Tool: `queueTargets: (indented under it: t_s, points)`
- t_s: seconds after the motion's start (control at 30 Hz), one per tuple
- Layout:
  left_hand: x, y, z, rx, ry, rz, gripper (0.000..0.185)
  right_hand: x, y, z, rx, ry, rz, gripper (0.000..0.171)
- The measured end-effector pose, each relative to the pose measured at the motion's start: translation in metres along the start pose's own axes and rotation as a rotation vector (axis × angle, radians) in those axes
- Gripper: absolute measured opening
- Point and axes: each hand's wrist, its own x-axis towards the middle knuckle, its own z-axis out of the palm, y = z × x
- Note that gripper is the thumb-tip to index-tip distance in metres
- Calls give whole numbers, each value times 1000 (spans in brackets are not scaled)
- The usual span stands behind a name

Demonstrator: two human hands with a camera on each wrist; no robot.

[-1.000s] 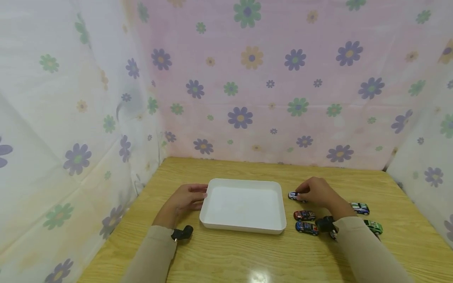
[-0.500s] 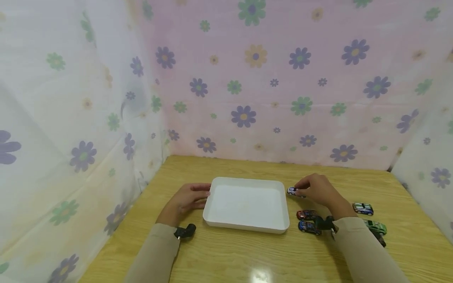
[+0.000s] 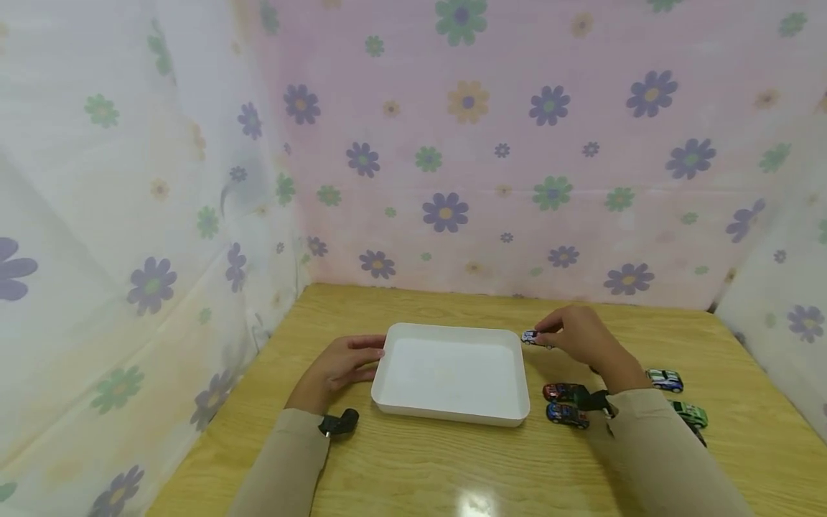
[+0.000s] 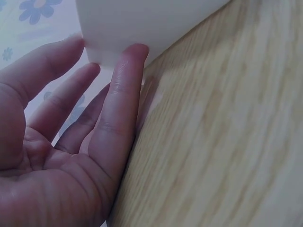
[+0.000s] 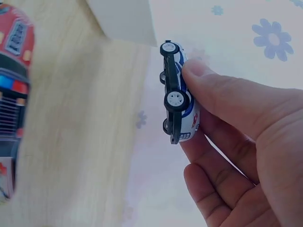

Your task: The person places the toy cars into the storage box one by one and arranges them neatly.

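two fingertips of right hand pinching white toy car by its sides above table, liable to slip short of white tray, left hand flat against rim.

The white toy car with blue markings is pinched in the right hand, lifted clear of the wooden table and just beside the far right corner of the white tray. In the right wrist view the car shows its dark underside and white wheels. The tray is rectangular, shallow and lies flat; the left hand touches its left wall with straight fingers.
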Motion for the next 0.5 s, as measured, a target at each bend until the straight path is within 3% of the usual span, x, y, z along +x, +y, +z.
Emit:
queueTargets:
  t_s: [0.2,0.5]
  points:
    - [1,1,1,1,12,-6,49,7,-10,-1,13,37,-36,17]
    - [0,0,2,10,7,0,49,24,-29,16,37,10,-22,17]
